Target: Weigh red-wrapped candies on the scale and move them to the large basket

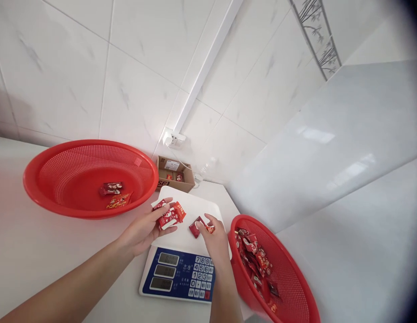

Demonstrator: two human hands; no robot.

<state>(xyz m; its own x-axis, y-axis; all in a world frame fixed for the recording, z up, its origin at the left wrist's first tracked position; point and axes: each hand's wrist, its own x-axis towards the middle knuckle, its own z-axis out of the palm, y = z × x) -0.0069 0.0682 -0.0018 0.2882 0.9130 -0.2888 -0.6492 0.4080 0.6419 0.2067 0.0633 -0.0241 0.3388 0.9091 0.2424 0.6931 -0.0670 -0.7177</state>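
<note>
L hand point(146, 229) grips several red packets point(170, 216) in a bunch, prob. to free the R hand point(213, 237), which pinches packets point(197, 226) w/ thumb & fingers. Both are over the scale point(178, 273), btwn the L basket point(90, 179) & R basket point(272, 269), presumably for easy reach.

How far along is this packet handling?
Early, I'd judge, if packets go from the right basket to the left basket. Looks done: the few packets in the left one. In hand: several wrappers in the left hand, more at the right hand, over the scale. Apparently left: the right basket's heap.
</note>
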